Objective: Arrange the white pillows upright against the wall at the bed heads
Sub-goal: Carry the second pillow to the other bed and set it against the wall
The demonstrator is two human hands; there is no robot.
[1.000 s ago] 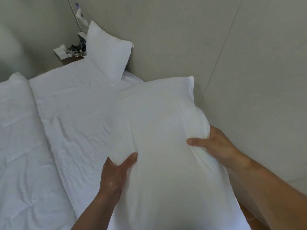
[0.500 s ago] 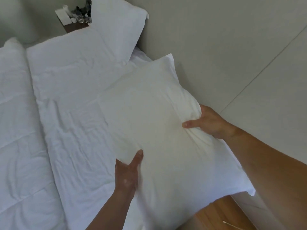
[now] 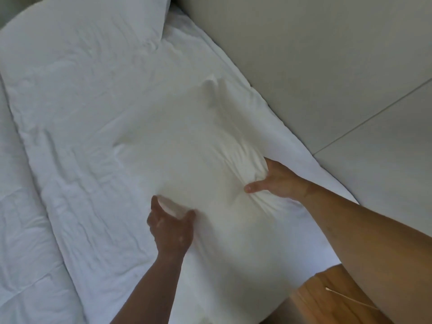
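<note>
A white pillow lies low over the near bed, beside the beige wall. My left hand pinches its near left edge between thumb and fingers. At its right side my right hand bunches the fabric into creases. A second white pillow shows at the top edge of the view, near the wall; I cannot tell how it stands.
White wrinkled bedding covers the beds, with a seam running down the left. A wooden floor strip with a thin white stick lies at the bottom right, beside the bed.
The pillow has come down from a raised, tilted hold toward the bed surface. Both hands kept their grip. The view has tipped downward, and the nightstand has left the frame.
</note>
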